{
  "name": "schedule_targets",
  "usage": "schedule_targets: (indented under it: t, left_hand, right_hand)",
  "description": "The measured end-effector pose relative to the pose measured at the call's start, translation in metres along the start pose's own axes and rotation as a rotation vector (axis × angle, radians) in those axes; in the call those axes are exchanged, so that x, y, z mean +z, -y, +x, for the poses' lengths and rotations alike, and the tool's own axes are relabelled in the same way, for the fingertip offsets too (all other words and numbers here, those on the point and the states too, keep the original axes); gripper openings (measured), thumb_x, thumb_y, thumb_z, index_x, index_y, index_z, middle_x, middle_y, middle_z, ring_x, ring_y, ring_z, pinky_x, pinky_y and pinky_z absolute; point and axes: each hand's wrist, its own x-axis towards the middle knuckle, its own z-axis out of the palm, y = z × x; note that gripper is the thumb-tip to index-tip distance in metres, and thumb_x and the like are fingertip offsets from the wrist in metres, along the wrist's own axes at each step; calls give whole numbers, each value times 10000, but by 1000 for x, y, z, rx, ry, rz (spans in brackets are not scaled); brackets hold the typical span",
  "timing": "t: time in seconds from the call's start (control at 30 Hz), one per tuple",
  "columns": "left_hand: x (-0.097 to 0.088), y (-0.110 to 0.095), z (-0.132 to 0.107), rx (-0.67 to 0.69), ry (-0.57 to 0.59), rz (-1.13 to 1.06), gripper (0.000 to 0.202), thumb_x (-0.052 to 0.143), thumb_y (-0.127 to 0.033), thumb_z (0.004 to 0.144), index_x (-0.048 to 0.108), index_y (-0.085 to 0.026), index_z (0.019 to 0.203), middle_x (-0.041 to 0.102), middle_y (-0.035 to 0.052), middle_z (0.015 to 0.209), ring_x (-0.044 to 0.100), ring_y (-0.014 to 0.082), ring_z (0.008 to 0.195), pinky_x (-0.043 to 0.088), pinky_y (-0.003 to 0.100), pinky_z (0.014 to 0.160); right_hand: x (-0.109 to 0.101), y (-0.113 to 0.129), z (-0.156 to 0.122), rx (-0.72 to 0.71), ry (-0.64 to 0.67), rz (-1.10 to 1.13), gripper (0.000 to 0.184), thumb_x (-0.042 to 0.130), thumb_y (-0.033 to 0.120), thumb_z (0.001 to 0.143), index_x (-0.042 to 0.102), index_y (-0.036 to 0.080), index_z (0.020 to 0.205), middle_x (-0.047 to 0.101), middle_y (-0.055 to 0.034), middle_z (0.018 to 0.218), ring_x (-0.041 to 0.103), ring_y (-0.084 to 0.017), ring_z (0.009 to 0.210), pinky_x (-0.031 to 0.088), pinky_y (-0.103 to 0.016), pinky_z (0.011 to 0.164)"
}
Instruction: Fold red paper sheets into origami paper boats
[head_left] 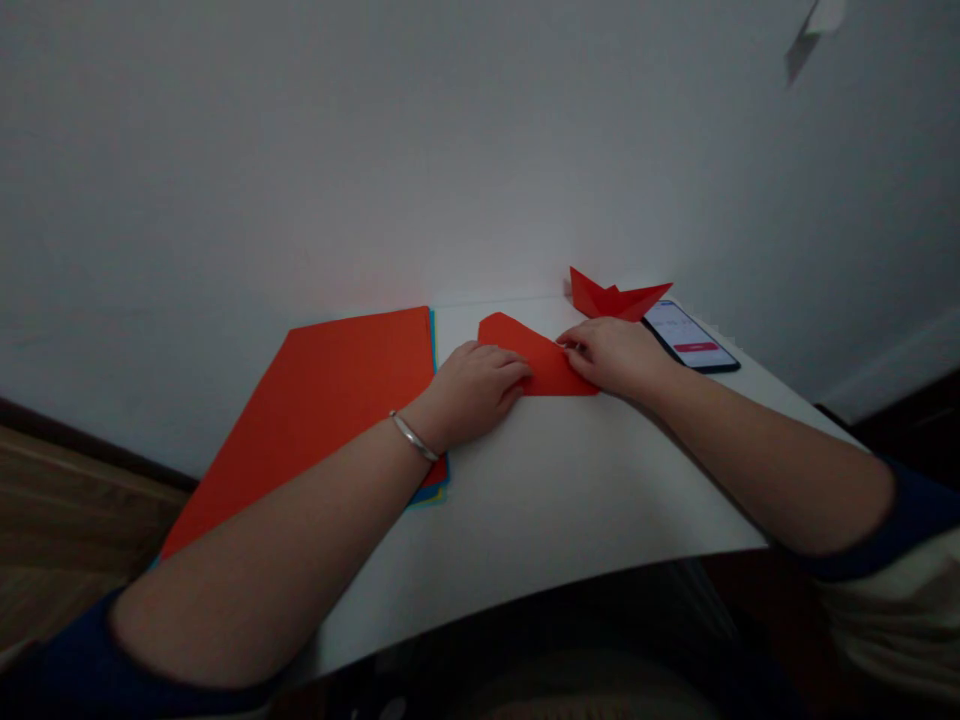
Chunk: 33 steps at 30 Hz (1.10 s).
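A piece of folded red paper (541,362) lies flat on the white table, with a slanted upper edge running down to the right. My left hand (480,388), a silver bangle at its wrist, rests on the paper's left part with curled fingers pressed together, holding it down. At the right end, my right hand (616,352) pinches the paper's edge between thumb and fingers. Just behind the right hand stands a folded red paper boat (616,298) with two pointed ends, its lower part partly hidden by that hand.
On the left lies a stack of coloured paper (337,375), red on top, with blue and yellow edges showing. A phone (691,338) with a lit screen lies at the right. The white table (555,500) stands against a pale wall (480,150).
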Motion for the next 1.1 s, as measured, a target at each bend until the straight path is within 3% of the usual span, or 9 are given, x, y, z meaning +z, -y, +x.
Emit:
schedule_targets:
  t: [0.1,0.2,0.33,0.5,0.63,0.77,0.93,1.1]
  left_hand:
    - [-2,-1,-1,-109,-15,139,331,416,-231,958,680,-223,1157,691,96,1142,600,291,1064,436,466,907]
    - [-1,1,-2,-219,-8,151,366,401,-331,976,685,-207,1170,687,119,1159,613,309,1043,454,481,891]
    - [3,5,-1,-192,1,52,414,430,-406,962,638,-169,1230,644,128,1270,584,302,1163,450,452,989]
    - [1,5,0,-136,72,-102,477,549,-458,895,570,-124,1235,628,157,1267,593,284,1147,463,408,1000]
    - [-6,3,0,-111,113,-214,540,602,-472,858,536,-144,1281,628,144,1259,602,275,1117,470,406,981]
    - [-8,2,-1,-69,166,-214,626,623,-538,834,536,-165,1329,604,141,1333,567,298,1203,427,437,1036]
    - [-2,1,-2,-81,258,-112,802,501,-659,885,328,-209,1525,317,138,1592,274,319,1469,214,491,1181]
    - [-2,3,-1,-84,289,-74,720,461,-593,933,333,-212,1529,330,150,1582,303,317,1452,240,453,1167]
  right_hand:
    - [-2,6,-2,-50,9,80,377,450,284,905,728,212,1150,751,-74,1088,671,-228,938,463,-320,742]
    - [-2,11,-2,-123,43,177,355,486,259,892,736,243,1144,767,-45,1037,671,-193,864,459,-298,742]
    - [3,11,-1,-253,113,321,346,503,246,891,726,249,1156,767,-34,1047,675,-170,836,471,-284,748]
    - [15,-3,2,-425,-21,363,407,585,220,817,688,168,1207,695,-105,1237,616,-237,1142,438,-374,998]
    - [21,-14,2,-409,12,317,552,652,337,803,612,144,1319,583,-171,1389,489,-307,1321,353,-481,1097]
    - [17,-15,1,-426,123,337,549,651,358,808,610,191,1329,607,-138,1363,514,-293,1293,384,-459,1072]
    - [5,-9,-1,-439,174,293,547,653,347,796,623,178,1315,642,-142,1308,592,-282,1164,438,-434,1004]
    - [-2,-5,-3,-411,196,183,462,608,333,816,666,202,1255,669,-125,1251,626,-264,1081,476,-378,906]
